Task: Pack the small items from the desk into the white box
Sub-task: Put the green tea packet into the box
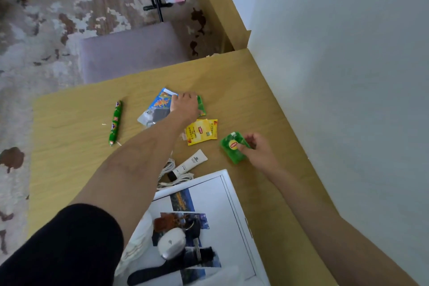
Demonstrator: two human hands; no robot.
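Observation:
The white box lies open at the near edge of the wooden desk, with a white case, keys and a dark strap inside. My right hand grips a green Lipton tea packet just above the desk, right of the box's far corner. My left hand reaches to the far middle and presses on a second green packet, beside a blue and orange snack packet. Yellow Lipton tea bags, a white tube, a white cable and a green sausage stick lie loose.
A white wall borders the desk on the right. A purple stool stands beyond the far desk edge on patterned carpet. A silver packet lies partly under the blue one.

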